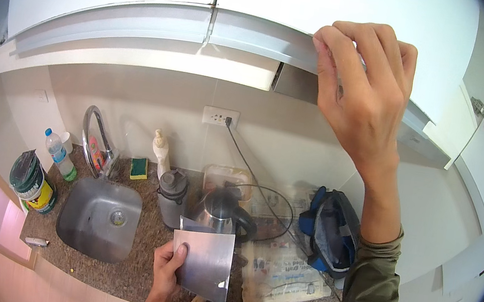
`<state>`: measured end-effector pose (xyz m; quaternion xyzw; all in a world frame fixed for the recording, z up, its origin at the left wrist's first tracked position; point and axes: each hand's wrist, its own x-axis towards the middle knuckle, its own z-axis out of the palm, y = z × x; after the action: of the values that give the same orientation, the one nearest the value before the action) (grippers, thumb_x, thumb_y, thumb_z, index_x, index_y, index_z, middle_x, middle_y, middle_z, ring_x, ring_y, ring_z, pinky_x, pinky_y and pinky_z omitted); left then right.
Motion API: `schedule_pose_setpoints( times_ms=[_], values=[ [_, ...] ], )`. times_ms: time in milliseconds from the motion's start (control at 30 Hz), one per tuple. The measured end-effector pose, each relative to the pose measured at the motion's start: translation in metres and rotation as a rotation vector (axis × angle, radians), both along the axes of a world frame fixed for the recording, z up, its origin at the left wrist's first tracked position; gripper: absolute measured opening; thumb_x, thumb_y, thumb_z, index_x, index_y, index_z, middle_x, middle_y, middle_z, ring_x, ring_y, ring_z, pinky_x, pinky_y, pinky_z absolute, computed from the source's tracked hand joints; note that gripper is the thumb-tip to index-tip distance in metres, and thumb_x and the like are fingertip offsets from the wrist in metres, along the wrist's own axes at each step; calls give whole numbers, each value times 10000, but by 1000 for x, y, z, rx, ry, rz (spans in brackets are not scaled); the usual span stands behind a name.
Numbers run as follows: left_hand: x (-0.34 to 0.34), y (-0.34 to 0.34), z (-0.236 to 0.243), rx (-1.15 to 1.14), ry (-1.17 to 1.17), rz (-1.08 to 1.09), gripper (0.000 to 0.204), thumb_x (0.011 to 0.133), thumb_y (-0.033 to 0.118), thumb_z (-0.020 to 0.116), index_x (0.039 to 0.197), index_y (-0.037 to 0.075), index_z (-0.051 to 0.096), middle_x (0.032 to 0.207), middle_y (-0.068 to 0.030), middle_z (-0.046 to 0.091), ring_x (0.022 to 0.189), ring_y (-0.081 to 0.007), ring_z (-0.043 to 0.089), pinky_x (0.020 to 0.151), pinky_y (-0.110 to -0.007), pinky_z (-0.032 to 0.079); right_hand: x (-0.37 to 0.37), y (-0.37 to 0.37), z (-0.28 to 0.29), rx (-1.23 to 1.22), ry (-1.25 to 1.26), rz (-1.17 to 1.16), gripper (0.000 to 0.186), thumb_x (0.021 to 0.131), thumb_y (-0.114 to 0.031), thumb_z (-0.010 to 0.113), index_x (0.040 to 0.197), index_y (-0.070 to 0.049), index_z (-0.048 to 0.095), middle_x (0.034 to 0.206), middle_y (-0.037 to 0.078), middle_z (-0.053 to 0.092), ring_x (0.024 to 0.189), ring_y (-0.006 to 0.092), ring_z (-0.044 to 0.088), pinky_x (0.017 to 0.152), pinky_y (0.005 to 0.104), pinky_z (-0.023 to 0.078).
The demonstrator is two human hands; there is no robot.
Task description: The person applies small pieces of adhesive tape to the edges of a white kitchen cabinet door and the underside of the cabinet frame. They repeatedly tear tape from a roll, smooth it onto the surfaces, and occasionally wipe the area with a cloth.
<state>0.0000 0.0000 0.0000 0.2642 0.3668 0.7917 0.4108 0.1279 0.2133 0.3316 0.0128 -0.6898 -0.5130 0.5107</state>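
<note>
Under the white upper cabinet (335, 1), the left hand (165, 266) is clamping a flat metal plate (205, 268) between thumb and fingers, holding it low over the counter (148, 230), apart from the cabinet. The right hand (363, 87) is resting high at the metal strip (263, 35) along the cabinet's lower edge, fingers bent and bunched; whether they are pinching it or only touching it cannot be told. The handling seems to be standing partway: the strip is already spanning both doors, while the plate is neither touching it nor lying set down.

On the speckled stone, a steel sink (78, 209) is sitting at the left, beneath a curved faucet (85, 130). A kettle (219, 204) is standing behind the plate, a blue-and-grey bag (335, 230) is slumping near the newspaper (286, 282), and pale flooring (58, 292) is showing below.
</note>
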Motion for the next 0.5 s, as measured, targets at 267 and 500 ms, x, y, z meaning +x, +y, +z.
schedule_pose_setpoints(
  times_ms=[267, 500],
  values=[
    [-6, -1, -4, 34, 25, -10, 354, 1016, 266, 649, 1157, -57, 692, 991, -78, 727, 840, -116, 648, 765, -280, 505, 10, -7, -9, -98, -15, 29, 136, 822, -4, 724, 928, -44, 647, 900, 48, 651, 827, 211, 569, 715, 352, 379],
    [-7, 0, -6, 16, -4, -7, 351, 1015, 259, 655, 1154, -61, 691, 993, -82, 731, 840, -119, 653, 771, -287, 509, 23, -9, -8, -239, -78, 105, 123, 815, -57, 750, 870, -62, 640, 835, 20, 587, 762, 214, 512, 671, 360, 351]
  ],
)
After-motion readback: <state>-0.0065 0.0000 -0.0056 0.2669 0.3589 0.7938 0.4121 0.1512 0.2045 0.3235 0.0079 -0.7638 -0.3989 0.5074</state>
